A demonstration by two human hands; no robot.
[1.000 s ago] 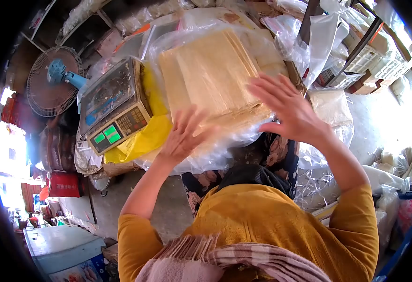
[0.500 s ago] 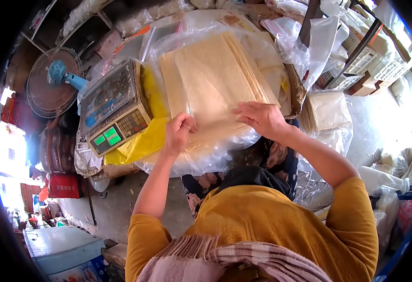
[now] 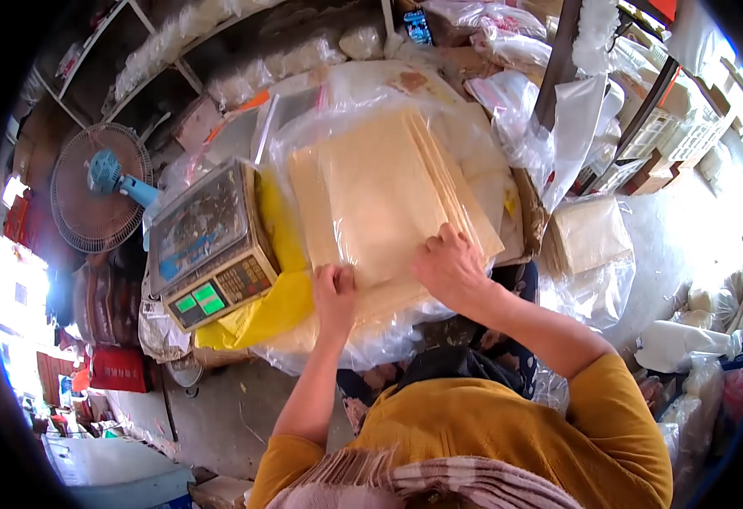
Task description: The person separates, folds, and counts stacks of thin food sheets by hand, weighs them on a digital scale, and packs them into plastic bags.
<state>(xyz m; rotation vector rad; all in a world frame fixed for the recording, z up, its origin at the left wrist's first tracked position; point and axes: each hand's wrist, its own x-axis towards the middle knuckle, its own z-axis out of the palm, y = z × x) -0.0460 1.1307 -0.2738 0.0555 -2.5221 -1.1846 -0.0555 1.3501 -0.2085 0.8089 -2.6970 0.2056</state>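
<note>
Working the near edge of the stack seems, to my eye, the step in hand. The broad stack of thin, tan, rectangular sheets (image 3: 359, 195) lies ahead of me at 12 o'clock, on crinkled clear plastic film (image 3: 376, 349). I have my left hand (image 3: 334, 290) at its 7 o'clock corner, fingers curled inward, and my right hand (image 3: 451, 270) at its 5 o'clock side, fingers bent down onto the sheets. Whether either grip pinches a sheet, I cannot tell. Several layers sit offset along the stack's 3 o'clock side. At its 9 o'clock stands a flat electronic scale with green lit displays (image 3: 210, 246), with crumpled yellow plastic (image 3: 261, 321) between them. I judge the next move calls for light, even fingertip pressure from both hands, since sheets this thin could crease or slide apart if I pull unevenly.
</note>
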